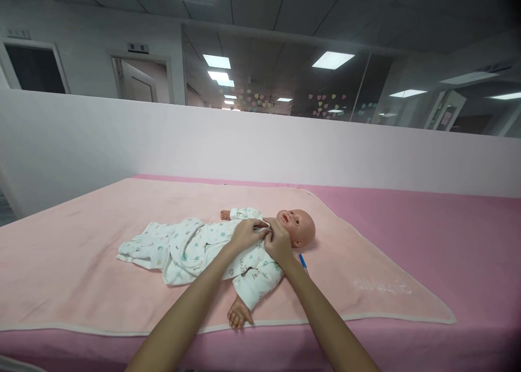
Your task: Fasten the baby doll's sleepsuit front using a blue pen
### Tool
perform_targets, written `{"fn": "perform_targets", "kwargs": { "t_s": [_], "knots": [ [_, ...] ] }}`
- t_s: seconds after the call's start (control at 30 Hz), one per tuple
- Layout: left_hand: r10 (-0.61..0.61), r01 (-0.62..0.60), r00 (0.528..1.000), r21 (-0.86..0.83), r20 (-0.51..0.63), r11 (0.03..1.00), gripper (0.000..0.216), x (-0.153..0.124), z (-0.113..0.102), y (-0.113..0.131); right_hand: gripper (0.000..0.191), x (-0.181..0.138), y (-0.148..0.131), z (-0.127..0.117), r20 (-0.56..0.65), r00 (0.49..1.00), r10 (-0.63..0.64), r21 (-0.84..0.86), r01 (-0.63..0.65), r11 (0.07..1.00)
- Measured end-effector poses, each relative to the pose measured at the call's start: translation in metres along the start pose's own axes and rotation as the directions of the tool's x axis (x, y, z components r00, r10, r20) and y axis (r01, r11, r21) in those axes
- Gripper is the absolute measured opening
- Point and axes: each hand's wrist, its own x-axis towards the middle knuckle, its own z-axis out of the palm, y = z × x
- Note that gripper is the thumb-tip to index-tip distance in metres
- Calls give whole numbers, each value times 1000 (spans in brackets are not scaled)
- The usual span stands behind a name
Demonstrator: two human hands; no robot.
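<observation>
A baby doll [303,226] lies on its back across the bed, head to the right. It wears white patterned baby clothes [215,233] with small green prints. My left hand [247,234] and my right hand [279,243] meet at the collar below the doll's chin. Both have their fingers pinched on the edge of the garment there; the exact fastening is too small to make out. The doll's near arm stretches toward the front edge, its bare hand [239,312] showing. Its trouser legs lie flat to the left.
A peach blanket [89,242] with a white border lies under the doll on a pink bed cover [456,242]. A blue pen-like object [302,261] rests beside my right wrist. Behind the bed stands a low white partition [260,149], with glass above it.
</observation>
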Motion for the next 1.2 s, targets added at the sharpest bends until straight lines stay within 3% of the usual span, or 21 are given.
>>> {"fn": "perform_targets", "kwargs": {
  "t_s": [0.33,0.73,1.2],
  "knots": [
    [20,-22,999,98,27,995,29,-1,-2,2,46,-2,2,5,-95,993,64,75,-57,996],
    [17,-20,998,74,54,997,29,1,-2,-2,48,1,1,4,-94,993,68,96,-58,994],
    [28,-20,999,190,-40,982,27,1,3,-6,43,0,6,5,-47,996,73,113,-68,991]
  ]
}}
